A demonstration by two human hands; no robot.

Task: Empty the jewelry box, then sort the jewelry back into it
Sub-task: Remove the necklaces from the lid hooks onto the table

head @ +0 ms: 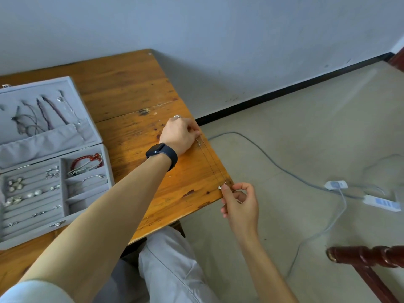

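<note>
- Head view looks down on both my hands at the right edge of the worn orange-brown wooden table [131, 88], with the thin silver chain necklace [213, 165] stretched between them along that edge.
- My left hand [179, 135], the one with the dark wristwatch [161, 153], rests knuckles up on the wood. Its fingers [194, 131] are curled together and pinch the far end of the chain.
- My right hand [240, 206] hovers just off the table's near right corner. Its thumb and forefinger [226, 190] are clamped on the near end, just beside a small pale pendant [219, 187], and the other fingers curl loosely.
- I judge that I hold it taut from both ends so it lies straight and free of knots before it goes away.
- The open grey velvet jewelry box [108, 162] sits towards the left edge, well apart from the chain.
- Its raised lid carries several dark cord necklaces [43, 112]. Its base holds pearl earrings [15, 184] in the padded rows and a red bead bracelet [87, 161] in a right-hand compartment.
- With so much in place, sorting looks nearly done, and this chain most likely belongs in the lid.
- A small silver ring [176, 116] shows just behind my left knuckles. Whether it is on a finger or on the wood I cannot tell.
- The chain lies close to the edge, so a slip could drop it to the floor.
</note>
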